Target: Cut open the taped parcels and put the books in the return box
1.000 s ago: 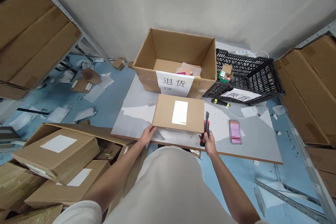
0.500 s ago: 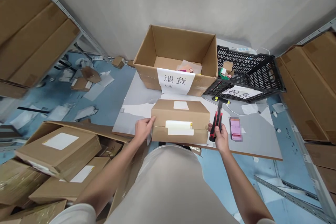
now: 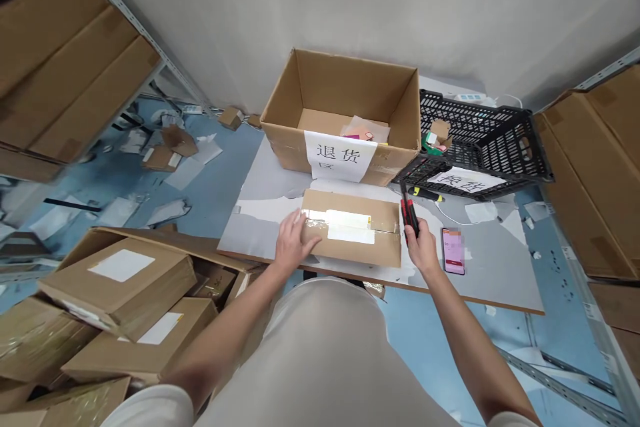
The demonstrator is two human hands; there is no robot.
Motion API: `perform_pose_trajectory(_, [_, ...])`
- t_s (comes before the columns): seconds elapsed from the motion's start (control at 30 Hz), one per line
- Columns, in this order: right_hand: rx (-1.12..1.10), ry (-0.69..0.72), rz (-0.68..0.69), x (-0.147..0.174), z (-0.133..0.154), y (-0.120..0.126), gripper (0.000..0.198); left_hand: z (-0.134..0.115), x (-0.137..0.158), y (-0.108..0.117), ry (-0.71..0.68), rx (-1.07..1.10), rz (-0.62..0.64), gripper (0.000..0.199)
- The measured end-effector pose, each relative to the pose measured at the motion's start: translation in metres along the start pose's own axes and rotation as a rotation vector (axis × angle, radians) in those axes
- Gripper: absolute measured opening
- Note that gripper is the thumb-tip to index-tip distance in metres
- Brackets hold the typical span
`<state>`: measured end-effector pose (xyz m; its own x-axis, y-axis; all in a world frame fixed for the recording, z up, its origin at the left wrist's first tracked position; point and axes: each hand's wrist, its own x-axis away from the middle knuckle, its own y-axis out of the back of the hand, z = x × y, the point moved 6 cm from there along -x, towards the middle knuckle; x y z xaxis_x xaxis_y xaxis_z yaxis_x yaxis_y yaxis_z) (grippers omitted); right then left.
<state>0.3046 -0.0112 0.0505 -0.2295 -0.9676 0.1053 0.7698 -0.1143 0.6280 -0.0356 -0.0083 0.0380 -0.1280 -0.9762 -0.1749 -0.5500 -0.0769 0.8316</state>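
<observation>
A taped brown cardboard box point(image 3: 356, 253) lies in front of me on the table, with white labels on its upper face. At its left end my left hand point(image 3: 294, 241) grips the edge, thumb across the top. My right hand point(image 3: 423, 247) is closed around a red and black utility knife point(image 3: 409, 215), its blade pointing up and away from me. The knife is beside the box's right end; I cannot tell whether they touch. To the right of that hand lies a phone point(image 3: 453, 251) with a pink screen.
Behind stand a large open carton point(image 3: 285, 147) with a paper sign and a black plastic crate point(image 3: 520, 170). A yellow and black tool point(image 3: 425, 194) lies before the crate. More boxes point(image 3: 125, 293) fill a big carton at lower left. Shelving with cartons flanks both sides.
The box has tipped over so its labelled face now points upward. My left hand has shifted onto its left end. The knife has moved slightly away from me.
</observation>
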Motion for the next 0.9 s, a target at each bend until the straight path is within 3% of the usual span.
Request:
perform_pose_trajectory(0.07, [0.239,0.169,0.062,0.000,0.037,-0.012,0.037,-0.022,0.012,-0.013,-0.259,0.008,0.078,0.048])
perform_pose_trajectory(0.17, [0.513,0.423,0.397,0.002,0.093,-0.058,0.031,-0.042,0.022,-0.030,-0.516,-0.001,0.177,0.048])
perform_pose_trajectory(0.27, [0.785,0.582,0.653,0.004,0.129,-0.097,0.029,-0.043,0.020,-0.037,-0.562,-0.046,0.144,0.053])
perform_pose_trajectory(0.37, [0.935,0.648,0.732,0.002,0.146,-0.115,0.029,-0.040,0.019,-0.040,-0.583,-0.064,0.123,0.054])
perform_pose_trajectory(0.7, [1.069,0.659,0.727,0.006,0.161,-0.116,0.026,-0.038,0.020,-0.042,-0.520,-0.068,0.145,0.053])
perform_pose_trajectory(0.8, [1.100,0.668,0.743,0.005,0.154,-0.104,0.026,-0.038,0.019,-0.042,-0.506,-0.081,0.174,0.053])
perform_pose_trajectory(0.9, [1.131,0.635,0.729,0.002,0.136,-0.077,0.026,-0.039,0.018,-0.042,-0.484,-0.101,0.198,0.053])
